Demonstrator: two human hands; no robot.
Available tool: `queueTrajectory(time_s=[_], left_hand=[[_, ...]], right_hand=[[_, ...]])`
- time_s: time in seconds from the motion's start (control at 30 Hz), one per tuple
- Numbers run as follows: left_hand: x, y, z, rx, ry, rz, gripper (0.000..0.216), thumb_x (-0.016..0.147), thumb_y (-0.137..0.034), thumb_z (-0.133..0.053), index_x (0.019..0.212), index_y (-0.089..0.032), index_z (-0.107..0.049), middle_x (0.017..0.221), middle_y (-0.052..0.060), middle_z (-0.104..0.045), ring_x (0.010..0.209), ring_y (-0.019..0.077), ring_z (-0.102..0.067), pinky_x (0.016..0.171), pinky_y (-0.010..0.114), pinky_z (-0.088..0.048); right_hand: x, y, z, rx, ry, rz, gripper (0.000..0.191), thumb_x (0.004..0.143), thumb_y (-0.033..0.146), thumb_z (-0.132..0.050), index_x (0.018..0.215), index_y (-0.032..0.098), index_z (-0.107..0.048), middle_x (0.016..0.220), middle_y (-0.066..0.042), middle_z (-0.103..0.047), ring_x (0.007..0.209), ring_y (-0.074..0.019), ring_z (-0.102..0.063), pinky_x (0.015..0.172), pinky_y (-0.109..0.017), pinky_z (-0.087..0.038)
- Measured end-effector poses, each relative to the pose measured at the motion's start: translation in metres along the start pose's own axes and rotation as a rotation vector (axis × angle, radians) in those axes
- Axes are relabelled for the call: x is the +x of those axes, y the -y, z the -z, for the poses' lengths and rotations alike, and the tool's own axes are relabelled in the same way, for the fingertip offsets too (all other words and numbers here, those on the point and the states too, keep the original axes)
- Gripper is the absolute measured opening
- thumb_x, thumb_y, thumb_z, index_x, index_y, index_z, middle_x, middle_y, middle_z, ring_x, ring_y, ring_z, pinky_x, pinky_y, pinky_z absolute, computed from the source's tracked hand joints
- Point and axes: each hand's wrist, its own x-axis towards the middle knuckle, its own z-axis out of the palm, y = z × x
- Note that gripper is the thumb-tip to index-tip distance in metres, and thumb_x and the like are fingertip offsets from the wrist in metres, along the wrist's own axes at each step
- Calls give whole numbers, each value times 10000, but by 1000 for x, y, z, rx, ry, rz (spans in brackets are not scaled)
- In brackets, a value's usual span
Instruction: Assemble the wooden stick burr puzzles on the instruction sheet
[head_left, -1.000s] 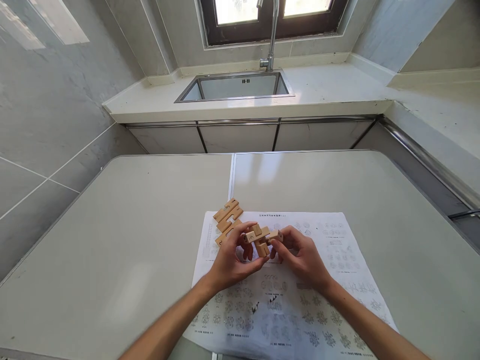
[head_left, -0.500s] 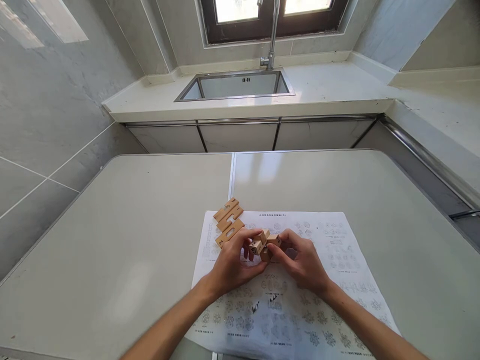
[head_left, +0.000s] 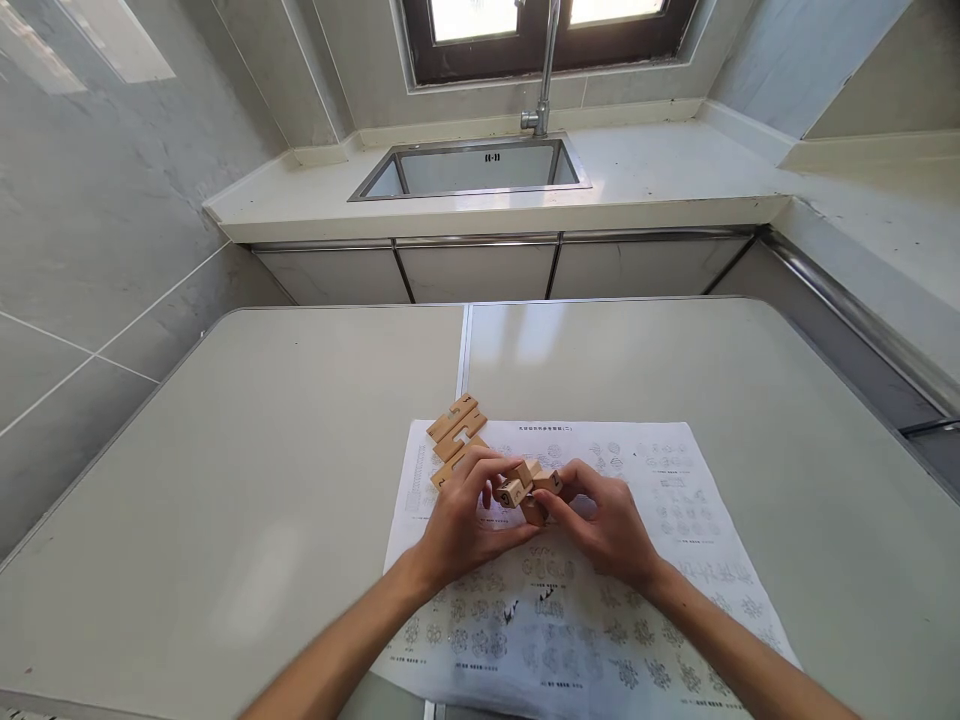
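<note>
Between my two hands is a small cluster of interlocked wooden burr puzzle pieces, their ends pointing different ways and some marked with dark characters. My left hand grips it from the left, thumb below and fingers above. From the right, my right hand pinches the cluster between thumb and fingers. Three loose notched wooden pieces lie side by side just beyond my left hand, which partly covers the nearest one.
Under my hands a large printed sheet with small puzzle diagrams lies on the pale folding table. Beyond the table's far edge are a white counter, a steel sink and a tap. A tiled wall stands at left.
My left hand has shifted slightly, its fingers now covering more of the nearest loose piece. The held cluster has turned a little; my right hand stays almost still.
</note>
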Motion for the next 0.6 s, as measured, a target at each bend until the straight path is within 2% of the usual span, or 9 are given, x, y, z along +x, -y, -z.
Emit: queueTrajectory(time_s=[0.17, 0.37, 0.5, 0.6], left_hand=[[1, -1, -1, -39, 33, 63, 568, 782, -394, -917, 1243, -251, -618, 1173, 103, -672, 963, 217, -687, 617, 266, -529], [5, -5, 1, -163, 42, 218, 561, 722, -379, -948, 1160, -212, -640, 961, 38, -721, 741, 150, -657, 598, 254, -527], [7, -6, 4, -296, 53, 282, 600, 702, -351, -961, 1184, -203, -635, 979, 54, -740, 791, 179, -696, 679, 295, -573], [7, -5, 7, -409, 82, 318, 634, 690, -316, -968, 1212, -206, -625, 1033, 64, -743, 873, 208, -722, 772, 334, -599]], right_hand=[[-2, 2, -1, -45, 18, 71, 259, 1005, 459, -662, 866, 244, -621, 726, -23, -739, 603, -193, -687, 590, -304, -560], [0, 0, 2, 12, 29, 90, 374, 1102, 488, -460, 890, 237, -637, 698, -22, -729, 591, -182, -682, 595, -294, -550], [1, -2, 0, 104, 16, -6, 249, 1111, 457, -464, 1088, 246, -595, 781, -12, -742, 609, -175, -704, 624, -289, -571], [2, -4, -2, 121, 75, -41, 231, 1103, 440, -491, 1220, 251, -555, 886, -27, -748, 676, -182, -722, 644, -288, -572]])
